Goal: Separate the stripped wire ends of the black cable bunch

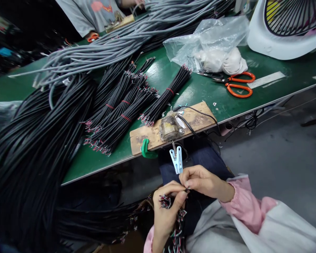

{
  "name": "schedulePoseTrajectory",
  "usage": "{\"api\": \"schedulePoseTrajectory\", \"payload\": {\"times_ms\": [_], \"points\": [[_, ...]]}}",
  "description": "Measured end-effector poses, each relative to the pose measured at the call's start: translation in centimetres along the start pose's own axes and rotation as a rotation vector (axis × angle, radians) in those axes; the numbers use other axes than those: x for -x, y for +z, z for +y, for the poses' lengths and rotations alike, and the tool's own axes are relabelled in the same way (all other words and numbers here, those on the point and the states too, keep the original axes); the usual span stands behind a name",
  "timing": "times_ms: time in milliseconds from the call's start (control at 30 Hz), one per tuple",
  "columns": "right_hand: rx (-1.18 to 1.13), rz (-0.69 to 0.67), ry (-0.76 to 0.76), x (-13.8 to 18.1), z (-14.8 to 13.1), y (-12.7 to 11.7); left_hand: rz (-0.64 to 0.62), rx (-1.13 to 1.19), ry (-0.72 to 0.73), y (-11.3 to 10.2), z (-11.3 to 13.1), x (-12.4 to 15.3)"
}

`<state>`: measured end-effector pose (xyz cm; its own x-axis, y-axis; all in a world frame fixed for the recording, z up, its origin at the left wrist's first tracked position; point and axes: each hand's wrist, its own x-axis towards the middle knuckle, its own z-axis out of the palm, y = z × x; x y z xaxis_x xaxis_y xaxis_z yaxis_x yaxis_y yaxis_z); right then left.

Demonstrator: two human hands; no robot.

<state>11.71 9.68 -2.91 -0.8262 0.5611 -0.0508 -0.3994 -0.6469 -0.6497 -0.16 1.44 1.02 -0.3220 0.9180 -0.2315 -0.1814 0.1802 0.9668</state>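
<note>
My left hand (165, 207) is closed around a bundle of black cables (177, 233), whose stripped red, white and dark wire ends stick out at the palm and below. My right hand (202, 181) is pinched at the left fingertips, on the end of one cable (187, 189). Just above the hands, a light blue clothespin (176, 160) hangs from a metal shaft on a small motor (170, 127). That motor is mounted on a wooden board (200, 116), held to the table edge by a green clamp (148, 149).
Tied bundles of black cables (121, 109) lie on the green table (152, 70), with long grey cables (107, 45) behind. Orange-handled scissors (239, 84), a plastic bag (208, 38) and a white fan (279, 45) stand right. Another person's sleeve (79, 17) shows at the back.
</note>
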Motion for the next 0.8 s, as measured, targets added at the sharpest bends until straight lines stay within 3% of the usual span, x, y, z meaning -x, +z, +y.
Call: {"api": "schedulePoseTrajectory", "payload": {"times_ms": [67,167,400,800], "points": [[-0.053,0.062,0.049,-0.9,-0.4,-0.2,0.006,-0.044,0.030,-0.2,0.6,-0.2],[-0.034,0.221,0.006,-2.7,-1.5,-0.4,-0.020,-0.143,0.121,-0.6,1.4,-0.6],[0.021,0.151,-0.068,-5.3,-2.9,0.9,0.028,-0.305,0.341,-0.8,2.7,-1.2],[-0.130,0.097,-0.019,-5.0,-2.2,0.9,0.078,-0.250,0.204,0.1,2.3,-1.8]]}}
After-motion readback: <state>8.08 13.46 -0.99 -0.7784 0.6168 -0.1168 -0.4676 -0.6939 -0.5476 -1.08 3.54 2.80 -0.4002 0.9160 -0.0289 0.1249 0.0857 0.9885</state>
